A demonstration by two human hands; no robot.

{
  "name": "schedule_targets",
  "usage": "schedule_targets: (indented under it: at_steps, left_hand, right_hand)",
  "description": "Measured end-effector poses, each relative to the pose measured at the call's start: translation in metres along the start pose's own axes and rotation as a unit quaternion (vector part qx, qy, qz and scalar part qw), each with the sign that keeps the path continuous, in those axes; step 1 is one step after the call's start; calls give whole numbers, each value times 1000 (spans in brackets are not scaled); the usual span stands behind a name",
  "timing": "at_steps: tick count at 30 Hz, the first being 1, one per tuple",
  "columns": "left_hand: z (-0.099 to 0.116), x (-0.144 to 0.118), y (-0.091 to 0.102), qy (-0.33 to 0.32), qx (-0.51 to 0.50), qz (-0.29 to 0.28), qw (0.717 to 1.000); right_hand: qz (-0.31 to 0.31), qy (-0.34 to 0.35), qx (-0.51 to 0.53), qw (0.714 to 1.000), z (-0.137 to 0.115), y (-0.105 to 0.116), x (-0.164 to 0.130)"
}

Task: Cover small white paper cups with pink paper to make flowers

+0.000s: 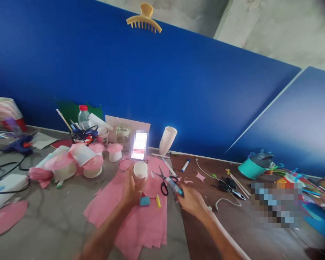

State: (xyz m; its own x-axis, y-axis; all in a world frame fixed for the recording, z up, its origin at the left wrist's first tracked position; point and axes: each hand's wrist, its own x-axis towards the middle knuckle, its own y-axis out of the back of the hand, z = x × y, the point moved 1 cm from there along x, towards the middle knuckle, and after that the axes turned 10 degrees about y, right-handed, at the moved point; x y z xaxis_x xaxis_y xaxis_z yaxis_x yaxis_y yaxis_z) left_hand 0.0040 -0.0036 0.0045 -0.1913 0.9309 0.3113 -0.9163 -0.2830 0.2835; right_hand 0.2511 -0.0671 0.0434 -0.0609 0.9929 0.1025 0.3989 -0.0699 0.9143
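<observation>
A: Left hand [130,187]?

B: Closed round 1 white cup [140,169], held upright above the pink paper [141,224] on the bench [56,213].

A: Right hand [191,200]?

B: Gripping a glue tube [174,186], its tip pointing toward the cup. Tube and cup near, not touching.

A: Between the hands?

B: Scissors [164,182], black handles, lying on the paper. A yellow stick [158,200] and a blue block [144,201] just below the left hand.

A: Beyond the left hand?

B: A lit phone [139,145] propped upright. Left of it, pink-topped cups [93,167]. Right of it, 1 tilted white cup [167,140] against the blue board [151,83].

A: Past the right hand?

B: A marker [185,165], a white cable [222,195], a teal cup [250,168] on its side.
</observation>
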Motion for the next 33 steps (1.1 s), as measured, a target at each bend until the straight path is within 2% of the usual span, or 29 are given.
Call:
schedule_targets:
  at_steps: [2,4,5,8,9,11,15,18,21,24,29,33]
  left_hand:
    - [-1,0,-1,10,2,-9,1000]
    - [-2,-1,-2,23,2,-28,999]
    - [-3,-1,-3,28,1,-41,999]
    - [-5,-2,-6,34,-3,-79,996]
    - [-6,-3,-7,36,-4,-87,996]
    - [-8,-5,-8,37,-4,-98,994]
    - [-14,-8,-12,18,-1,-103,995]
    - [-20,-9,-16,0,5,-87,996]
    - [-22,-8,-17,-23,21,-77,997]
    - [-16,-8,-15,-39,45,-99,993]
    - [0,-7,-10,-26,82,-93,992]
    - [3,-8,-12,-16,97,-94,991]
  right_hand:
    - [100,9,110,989,6,10,1]
    - [180,13,248,952,8,26,5]
    - [211,3,318,924,6,34,8]
    - [294,6,500,815,-10,53,22]
    - [315,19,525,790,-19,56,28]
    - [340,41,544,766,-39,56,42]
    - [304,81,565,762,-78,39,70]
    - [265,121,558,777,-95,22,87]
    - [249,134,534,797,-100,12,97]
    - [237,139,515,812,-98,8,101]
    - [181,178,469,846,-100,6,98]
    - [135,187,458,858,-103,2,97]
